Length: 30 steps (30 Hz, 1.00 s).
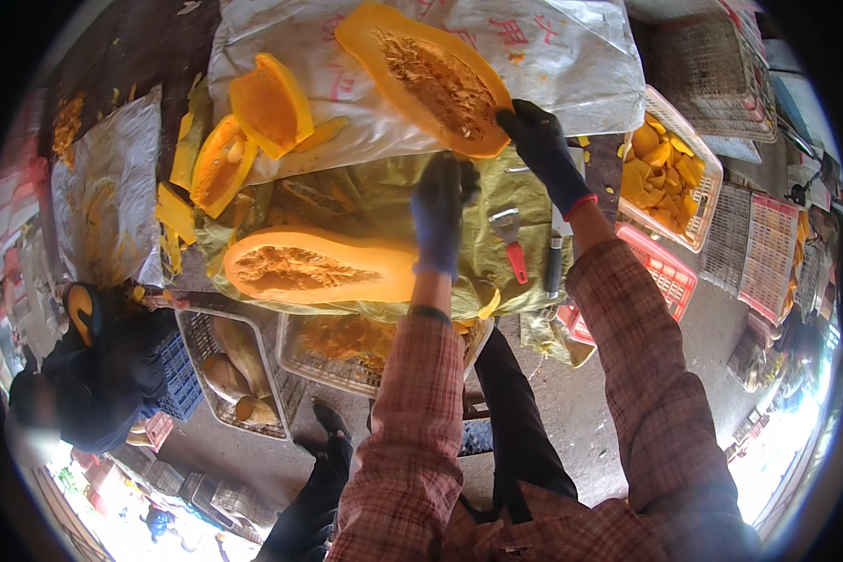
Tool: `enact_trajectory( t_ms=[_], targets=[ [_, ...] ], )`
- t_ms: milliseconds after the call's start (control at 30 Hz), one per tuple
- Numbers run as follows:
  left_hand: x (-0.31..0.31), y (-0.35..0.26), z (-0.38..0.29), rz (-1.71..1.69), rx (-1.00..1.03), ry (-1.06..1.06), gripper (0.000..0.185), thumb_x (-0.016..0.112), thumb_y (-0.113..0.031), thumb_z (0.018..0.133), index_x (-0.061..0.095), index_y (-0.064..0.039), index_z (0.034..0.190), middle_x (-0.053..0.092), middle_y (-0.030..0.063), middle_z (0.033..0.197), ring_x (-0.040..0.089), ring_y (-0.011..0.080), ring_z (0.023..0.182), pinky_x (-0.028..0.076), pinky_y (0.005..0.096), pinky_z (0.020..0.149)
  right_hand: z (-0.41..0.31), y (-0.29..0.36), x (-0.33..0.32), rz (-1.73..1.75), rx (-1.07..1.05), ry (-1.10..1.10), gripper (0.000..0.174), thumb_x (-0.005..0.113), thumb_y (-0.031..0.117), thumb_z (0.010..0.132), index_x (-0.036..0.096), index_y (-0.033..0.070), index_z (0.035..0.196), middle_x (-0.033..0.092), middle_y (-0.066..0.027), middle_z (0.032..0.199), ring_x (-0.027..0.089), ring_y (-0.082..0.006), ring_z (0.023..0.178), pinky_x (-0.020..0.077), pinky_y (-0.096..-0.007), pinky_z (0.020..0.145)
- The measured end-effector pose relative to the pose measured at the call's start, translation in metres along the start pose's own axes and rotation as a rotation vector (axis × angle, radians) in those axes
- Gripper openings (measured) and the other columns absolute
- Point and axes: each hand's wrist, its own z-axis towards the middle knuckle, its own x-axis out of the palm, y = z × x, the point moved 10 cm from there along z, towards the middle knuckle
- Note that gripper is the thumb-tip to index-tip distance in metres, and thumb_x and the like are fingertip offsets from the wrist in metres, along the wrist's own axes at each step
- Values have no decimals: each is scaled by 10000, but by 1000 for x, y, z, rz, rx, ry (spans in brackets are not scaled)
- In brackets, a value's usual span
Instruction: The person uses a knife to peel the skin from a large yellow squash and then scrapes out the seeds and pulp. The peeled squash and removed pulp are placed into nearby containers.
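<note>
My right hand (pixel 537 140), in a dark work glove, grips the lower right end of a halved pumpkin (pixel 439 81). This half lies cut side up, with seeds and stringy pulp in its hollow. My left hand (pixel 441 204), also gloved and slightly blurred, is curled just below the same end; whether it holds anything is unclear. Below and left of it rests a second pumpkin half (pixel 323 265), cut face up, its right end partly behind my left wrist. A peeler with a red handle (pixel 515 261) and a knife with a black handle (pixel 553 267) lie to the right.
White sacking (pixel 576 77) and an olive sheet (pixel 386 183) cover the table. Cut pumpkin pieces (pixel 270 105) lie at left. A crate of pumpkin chunks (pixel 664 175) stands right; crates of whole pumpkins (pixel 228 372) and scraps (pixel 344 341) stand below. Another person (pixel 98 379) works at left.
</note>
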Motion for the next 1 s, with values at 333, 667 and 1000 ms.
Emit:
enact_trajectory(
  t_ms=[333,667,1000],
  targets=[
    [-323,-53,-176,339,61,-850,347,637,-310,988,651,-45,1210,675,45,1040,641,189,983,523,352,872,-161,-104,-91,-578,259,-229,432,749,363,914,676,54,1206,699,-51,835,651,-141,726,521,-311,665],
    [-358,-25,-87,-30,-95,-629,538,858,-263,802,659,10,1220,690,73,1134,660,199,1008,537,355,869,-195,-126,-43,-915,301,-219,445,765,457,831,661,92,1063,717,-150,907,705,-370,856,541,-471,729],
    [-290,33,-115,132,-189,-601,546,838,-300,803,662,-10,1230,689,44,1152,666,176,981,547,333,801,-194,-131,-62,-802,133,-280,360,757,382,836,637,90,1008,721,-172,933,707,-381,911,546,-486,766]
  ],
)
